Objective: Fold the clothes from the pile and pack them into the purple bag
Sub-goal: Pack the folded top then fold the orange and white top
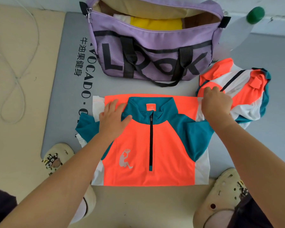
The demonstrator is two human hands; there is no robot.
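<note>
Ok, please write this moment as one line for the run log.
step: folding | shirt: flat on mat | left hand: pressing shirt | right hand: gripping its edge | bag: open, partly packed

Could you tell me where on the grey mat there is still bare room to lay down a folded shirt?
The clearest bare strip of the grey mat lies left of the purple bag, over the printed lettering. A narrower band runs between the bag and the spread shirt. The right is crowded by the crumpled shirt, which the right hand touches.

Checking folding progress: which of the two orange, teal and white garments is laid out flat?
The zip-neck shirt under the left hand, spread flat before the purple bag; the other garment lies crumpled at right.
</note>
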